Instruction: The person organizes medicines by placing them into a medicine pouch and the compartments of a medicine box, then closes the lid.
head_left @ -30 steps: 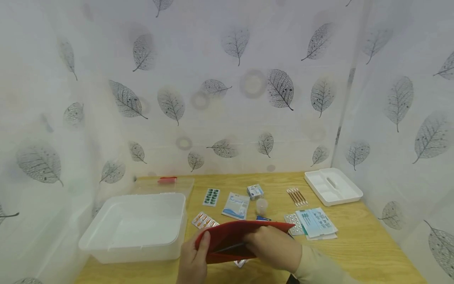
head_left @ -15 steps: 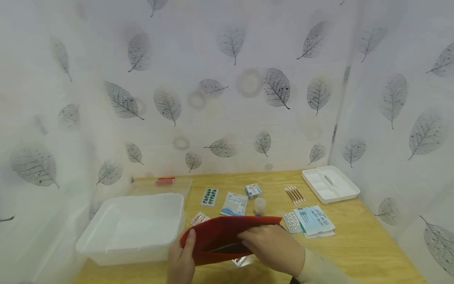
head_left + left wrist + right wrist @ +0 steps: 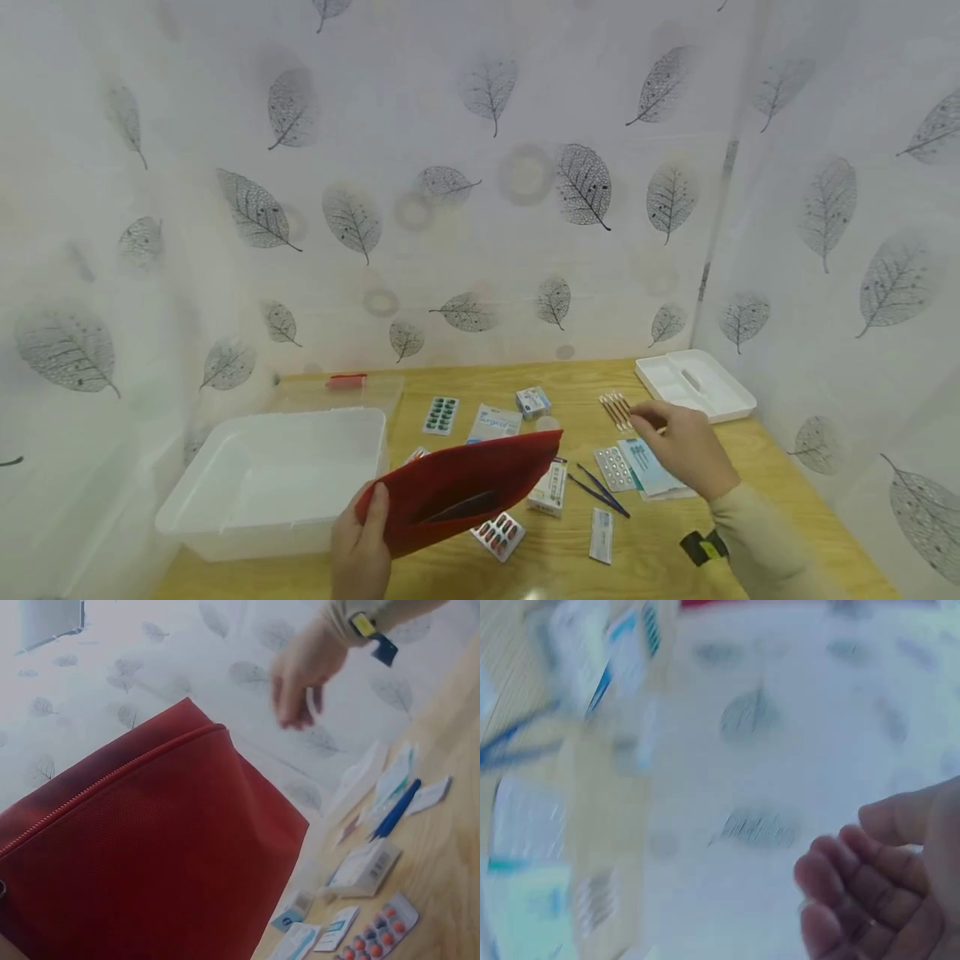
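Leaf-printed curtains (image 3: 450, 125) surround a yellowish wooden table (image 3: 780, 517). With the red pouch (image 3: 457, 492) as the dial's centre, I see it held tilted above the tabletop, mouth gaping. The person's left hand (image 3: 363, 537) grips its eight-o'clock end, thumb laid over it. Out at three o'clock the right hand (image 3: 690, 450) hangs in the air, fingers loosely bent, nothing visible in them. Dark tweezers (image 3: 617, 506) lie between pouch and hand. A whitish tub (image 3: 277, 542) stands at nine; cotton swabs (image 3: 618, 412) and a white tray (image 3: 723, 387) sit toward two.
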The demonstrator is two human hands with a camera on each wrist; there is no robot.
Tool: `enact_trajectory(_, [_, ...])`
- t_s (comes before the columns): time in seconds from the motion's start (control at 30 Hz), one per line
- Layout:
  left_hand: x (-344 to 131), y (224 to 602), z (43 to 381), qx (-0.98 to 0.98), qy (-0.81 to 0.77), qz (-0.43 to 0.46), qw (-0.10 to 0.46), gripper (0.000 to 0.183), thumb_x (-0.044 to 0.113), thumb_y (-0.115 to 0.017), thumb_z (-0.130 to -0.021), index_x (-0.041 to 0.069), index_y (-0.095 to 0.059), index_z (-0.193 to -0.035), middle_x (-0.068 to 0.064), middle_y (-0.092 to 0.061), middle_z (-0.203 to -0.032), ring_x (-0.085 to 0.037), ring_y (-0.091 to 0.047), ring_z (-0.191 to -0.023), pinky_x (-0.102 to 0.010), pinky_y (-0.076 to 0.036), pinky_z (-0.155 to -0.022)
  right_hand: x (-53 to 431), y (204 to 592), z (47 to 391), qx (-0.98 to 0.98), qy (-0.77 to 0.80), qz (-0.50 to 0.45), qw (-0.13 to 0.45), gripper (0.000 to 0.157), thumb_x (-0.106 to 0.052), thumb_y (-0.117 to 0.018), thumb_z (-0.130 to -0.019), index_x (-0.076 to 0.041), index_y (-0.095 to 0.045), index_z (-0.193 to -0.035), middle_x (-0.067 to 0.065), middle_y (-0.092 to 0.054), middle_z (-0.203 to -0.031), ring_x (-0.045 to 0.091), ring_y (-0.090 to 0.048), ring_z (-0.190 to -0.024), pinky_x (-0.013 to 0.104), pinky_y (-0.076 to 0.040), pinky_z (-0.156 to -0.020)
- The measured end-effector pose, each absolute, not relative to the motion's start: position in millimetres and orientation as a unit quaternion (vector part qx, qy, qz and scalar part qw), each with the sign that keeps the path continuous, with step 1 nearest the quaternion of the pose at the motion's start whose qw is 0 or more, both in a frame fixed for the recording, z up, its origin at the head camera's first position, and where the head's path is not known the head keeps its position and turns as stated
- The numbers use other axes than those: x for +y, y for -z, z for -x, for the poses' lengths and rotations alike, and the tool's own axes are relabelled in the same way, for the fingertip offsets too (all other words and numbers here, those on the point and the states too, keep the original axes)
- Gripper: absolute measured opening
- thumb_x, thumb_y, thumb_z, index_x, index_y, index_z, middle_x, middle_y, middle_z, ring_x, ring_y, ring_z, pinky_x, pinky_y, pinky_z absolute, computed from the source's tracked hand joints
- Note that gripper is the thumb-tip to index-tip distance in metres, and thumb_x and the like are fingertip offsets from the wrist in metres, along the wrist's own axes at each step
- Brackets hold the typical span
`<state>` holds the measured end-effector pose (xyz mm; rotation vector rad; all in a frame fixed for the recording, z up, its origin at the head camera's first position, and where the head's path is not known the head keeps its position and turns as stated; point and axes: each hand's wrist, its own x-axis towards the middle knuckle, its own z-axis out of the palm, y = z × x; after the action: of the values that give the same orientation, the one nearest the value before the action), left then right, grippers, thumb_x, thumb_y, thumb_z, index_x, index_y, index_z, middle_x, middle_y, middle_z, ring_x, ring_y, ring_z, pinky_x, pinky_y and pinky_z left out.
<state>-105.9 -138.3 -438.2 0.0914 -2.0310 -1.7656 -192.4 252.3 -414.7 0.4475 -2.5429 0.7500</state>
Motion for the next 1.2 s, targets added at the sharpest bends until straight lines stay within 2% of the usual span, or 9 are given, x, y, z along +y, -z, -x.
enact_trajectory(0.13, [-140.0,439.4,105.0,-0.741,0.631,-0.033,0.228,0.027,0.012,-0.044,-0.102,-0.005,-0.066,-0.103,0.003,-0.069,-0.086,-0.004,-0.063,-0.080,-0.015,-0.048,-0.074,297.2,438.3,208.4,-0.958,-0.252,-0.057,0.124,0.026,-0.021,-0.060,-0.095,0.001,-0.068,-0.105,0.012,-0.070,-0.094,0.027,-0.065,-0.081,0.046,-0.052,-0.070])
enact_trajectory(0.3, [-141.2,443.1,105.8,-0.745,0.624,-0.034,0.232,0.026,0.011,-0.045,-0.101,-0.005,-0.066,-0.102,0.002,-0.068,-0.085,-0.004,-0.062,-0.079,-0.014,-0.047,-0.074,326.4,462.8,217.4,-0.971,-0.238,0.009,0.013,0.057,-0.044,-0.055,-0.095,0.010,-0.062,-0.111,0.026,-0.065,-0.104,0.042,-0.061,-0.094,0.053,-0.050,-0.077])
enact_trajectory(0.43, [-141.7,446.2,106.4,-0.745,0.625,-0.036,0.230,0.026,0.011,-0.046,-0.101,-0.005,-0.066,-0.104,0.000,-0.069,-0.087,-0.004,-0.062,-0.080,-0.013,-0.047,-0.074,335.5,475.1,222.1,-0.976,-0.207,0.042,-0.052,0.080,-0.061,-0.051,-0.091,0.014,-0.055,-0.119,0.034,-0.058,-0.115,0.051,-0.055,-0.102,0.057,-0.048,-0.078])
enact_trajectory(0.57, [-141.3,447.9,106.1,-0.749,0.621,-0.041,0.229,0.027,0.012,-0.046,-0.101,-0.005,-0.066,-0.105,-0.003,-0.070,-0.089,-0.004,-0.062,-0.081,-0.014,-0.047,-0.074,338.2,484.5,225.9,-0.974,-0.197,0.065,-0.089,0.092,-0.068,-0.052,-0.085,0.016,-0.051,-0.121,0.037,-0.053,-0.120,0.054,-0.052,-0.105,0.058,-0.048,-0.077])
enact_trajectory(0.7, [-140.5,449.4,106.9,-0.750,0.619,-0.047,0.226,0.029,0.015,-0.046,-0.102,-0.005,-0.066,-0.105,0.000,-0.070,-0.088,-0.004,-0.063,-0.081,-0.014,-0.048,-0.075,338.1,490.9,227.3,-0.970,-0.201,0.080,-0.110,0.092,-0.071,-0.055,-0.081,0.016,-0.055,-0.112,0.031,-0.060,-0.106,0.041,-0.059,-0.089,0.048,-0.050,-0.069])
enact_trajectory(0.8, [-139.6,449.9,108.2,-0.750,0.622,-0.044,0.222,0.029,0.016,-0.045,-0.102,-0.005,-0.066,-0.105,0.001,-0.070,-0.087,-0.005,-0.064,-0.082,-0.014,-0.048,-0.075,336.8,494.0,227.4,-0.966,-0.208,0.091,-0.123,0.082,-0.069,-0.059,-0.080,0.011,-0.059,-0.098,0.018,-0.061,-0.087,0.027,-0.055,-0.074,0.036,-0.046,-0.060])
enact_trajectory(0.87, [-138.9,449.7,109.2,-0.748,0.625,-0.040,0.221,0.029,0.016,-0.045,-0.102,-0.004,-0.066,-0.105,0.001,-0.070,-0.087,-0.006,-0.064,-0.082,-0.015,-0.048,-0.075,335.7,495.5,227.8,-0.964,-0.211,0.099,-0.129,0.079,-0.069,-0.060,-0.079,0.008,-0.059,-0.094,0.012,-0.058,-0.081,0.023,-0.051,-0.070,0.033,-0.042,-0.058])
enact_trajectory(1.0, [-137.4,449.0,110.8,-0.745,0.630,-0.033,0.218,0.029,0.016,-0.045,-0.102,-0.005,-0.066,-0.104,0.000,-0.070,-0.087,-0.006,-0.064,-0.082,-0.015,-0.048,-0.075,334.4,497.6,229.5,-0.964,-0.205,0.106,-0.134,0.082,-0.067,-0.063,-0.078,0.011,-0.058,-0.100,0.013,-0.058,-0.084,0.024,-0.051,-0.072,0.034,-0.044,-0.058])
enact_trajectory(1.2, [-136.1,447.8,111.7,-0.738,0.636,-0.025,0.225,0.028,0.012,-0.046,-0.102,-0.006,-0.066,-0.102,-0.001,-0.069,-0.087,-0.007,-0.064,-0.082,-0.015,-0.049,-0.075,337.2,500.6,231.5,-0.967,-0.200,0.096,-0.124,0.086,-0.057,-0.071,-0.078,0.018,-0.051,-0.114,0.028,-0.059,-0.101,0.029,-0.055,-0.080,0.043,-0.049,-0.064])
